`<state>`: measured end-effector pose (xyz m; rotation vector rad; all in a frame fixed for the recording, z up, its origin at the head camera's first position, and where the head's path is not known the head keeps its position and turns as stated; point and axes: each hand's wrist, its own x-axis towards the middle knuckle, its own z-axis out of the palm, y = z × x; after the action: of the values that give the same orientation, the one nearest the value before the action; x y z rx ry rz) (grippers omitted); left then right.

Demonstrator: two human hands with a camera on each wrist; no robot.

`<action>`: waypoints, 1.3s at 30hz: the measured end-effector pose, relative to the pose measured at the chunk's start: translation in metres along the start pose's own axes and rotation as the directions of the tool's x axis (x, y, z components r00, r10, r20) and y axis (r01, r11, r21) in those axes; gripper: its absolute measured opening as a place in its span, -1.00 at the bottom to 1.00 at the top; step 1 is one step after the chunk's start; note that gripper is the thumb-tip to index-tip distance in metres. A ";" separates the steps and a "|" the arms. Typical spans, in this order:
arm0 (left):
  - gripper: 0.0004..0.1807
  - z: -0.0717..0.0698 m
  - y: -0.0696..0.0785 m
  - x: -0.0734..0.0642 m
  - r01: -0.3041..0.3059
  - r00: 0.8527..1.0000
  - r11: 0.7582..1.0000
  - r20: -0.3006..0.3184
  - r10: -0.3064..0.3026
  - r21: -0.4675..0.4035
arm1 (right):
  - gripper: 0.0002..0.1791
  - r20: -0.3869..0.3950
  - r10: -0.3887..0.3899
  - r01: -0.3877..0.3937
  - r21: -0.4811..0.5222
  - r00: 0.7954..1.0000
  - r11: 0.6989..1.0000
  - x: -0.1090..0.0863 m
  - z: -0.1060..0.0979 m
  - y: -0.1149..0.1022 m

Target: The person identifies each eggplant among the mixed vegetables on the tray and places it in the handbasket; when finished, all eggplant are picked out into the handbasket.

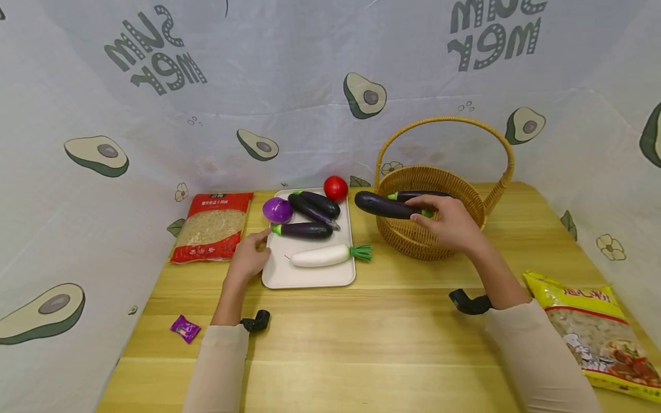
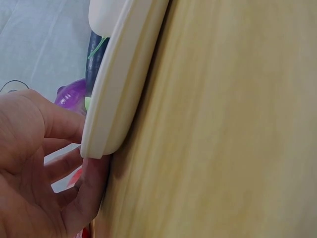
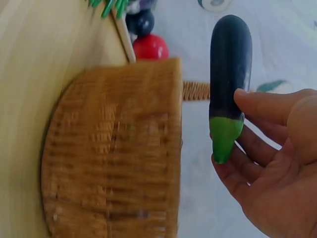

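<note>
Right hand (image 3: 285, 173) around oblong eggplant (image 3: 230, 69) near wicker basket (image 3: 114, 148)

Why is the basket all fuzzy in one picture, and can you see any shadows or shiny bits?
Right wrist view: the basket looks smeared, maybe from movement, while the eggplant in the right hand is sharper; head view: the weave is clearer, and the table has a soft pale shine; left wrist view: dark shadow edges the tray.

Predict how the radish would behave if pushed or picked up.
The radish would probably roll if pushed sideways, since its body looks rounded. Its smooth surface could make it somewhat slippery to lift. Its green top, jutting past the edge of the tray, might get bumped.
</note>
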<state>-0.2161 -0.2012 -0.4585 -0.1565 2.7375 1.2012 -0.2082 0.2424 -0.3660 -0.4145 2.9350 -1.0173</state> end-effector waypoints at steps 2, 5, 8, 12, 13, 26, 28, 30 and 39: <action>-0.36 0.000 0.001 0.000 -0.003 1.000 1.000 -0.001 0.003 0.003 | -0.60 -0.012 0.010 -0.011 -0.012 1.000 1.000 -0.001 -0.005 0.008; -0.36 0.001 0.001 -0.001 -0.003 1.000 1.000 -0.004 0.003 0.001 | -0.61 -0.032 0.027 -0.028 -0.024 0.999 0.999 0.000 -0.010 0.022; -0.36 0.001 0.001 -0.001 -0.006 1.000 1.000 -0.005 0.006 0.000 | -0.62 -0.050 0.049 -0.050 -0.020 0.998 0.999 0.003 -0.013 0.036; -0.36 0.001 0.001 -0.001 -0.009 1.000 1.000 -0.008 0.009 0.002 | -0.61 -0.036 0.094 -0.094 -0.009 0.995 0.996 0.007 -0.015 0.052; -0.36 0.001 0.001 -0.001 -0.009 1.000 1.000 -0.008 0.009 0.002 | -0.60 -0.024 0.105 -0.105 -0.011 0.994 0.994 0.009 -0.016 0.055; -0.36 0.001 0.002 0.000 0.002 1.000 1.000 0.001 -0.002 -0.006 | -0.58 0.109 0.160 -0.148 -0.108 0.981 0.983 0.041 -0.010 0.084; -0.36 0.001 0.002 0.000 0.004 1.000 1.000 0.002 -0.004 -0.006 | -0.59 0.114 0.160 -0.145 -0.129 0.981 0.981 0.045 -0.008 0.088; -0.36 0.001 0.002 0.000 0.006 1.000 1.000 0.005 -0.006 -0.008 | -0.59 0.114 0.158 -0.142 -0.140 0.981 0.980 0.047 -0.006 0.090; -0.35 0.002 0.001 0.000 0.000 1.000 1.000 -0.003 0.000 -0.017 | -0.57 0.098 0.158 -0.142 -0.152 0.983 0.978 0.050 -0.004 0.091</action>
<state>-0.2163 -0.1993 -0.4590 -0.1608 2.7303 1.2261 -0.2787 0.3012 -0.4142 -0.2372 2.8985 -0.7429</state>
